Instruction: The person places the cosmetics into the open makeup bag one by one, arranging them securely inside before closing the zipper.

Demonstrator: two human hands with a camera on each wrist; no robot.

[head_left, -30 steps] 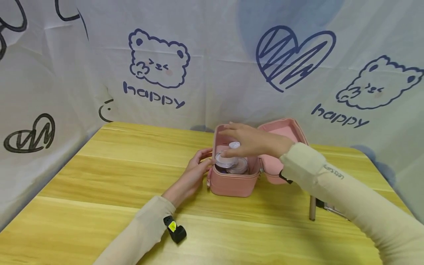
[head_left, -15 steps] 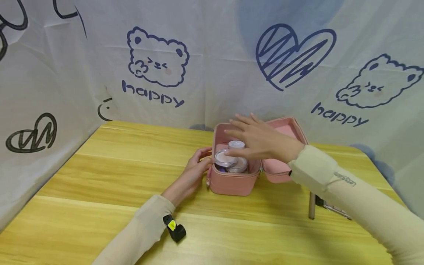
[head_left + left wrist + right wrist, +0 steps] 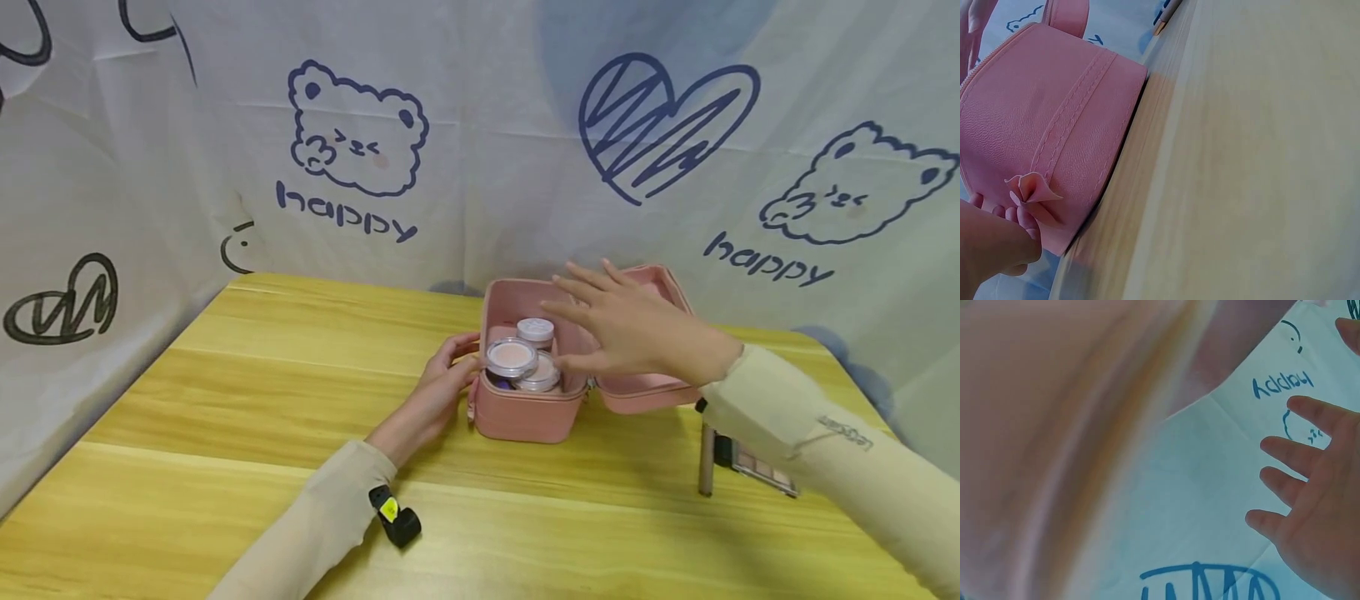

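Observation:
A pink makeup case (image 3: 528, 417) stands on the table, its lid (image 3: 645, 400) folded out to the right. Inside lie a clear-lidded round compact (image 3: 512, 357), another round compact (image 3: 538, 375) partly under it, and a white-lidded jar (image 3: 535, 329). My left hand (image 3: 442, 387) holds the case at its left side. In the left wrist view, its fingers bend at the case's corner, beside a small leather bow (image 3: 1032, 190). Above the case's right side and lid hovers my right hand (image 3: 637, 329), fingers spread and holding nothing; the right wrist view shows its fingers (image 3: 1288, 456) apart.
Right of the case, partly by the right sleeve, lie a slim brown tube (image 3: 707, 467) and a flat palette (image 3: 763, 477) with a black end. Behind the wooden table (image 3: 300, 375) hangs a white cloth (image 3: 510, 167) with printed drawings.
My right hand has drawn back rightward from over the compacts, its fingers spreading, so the compacts and jar show more fully. My left hand has stayed at the case.

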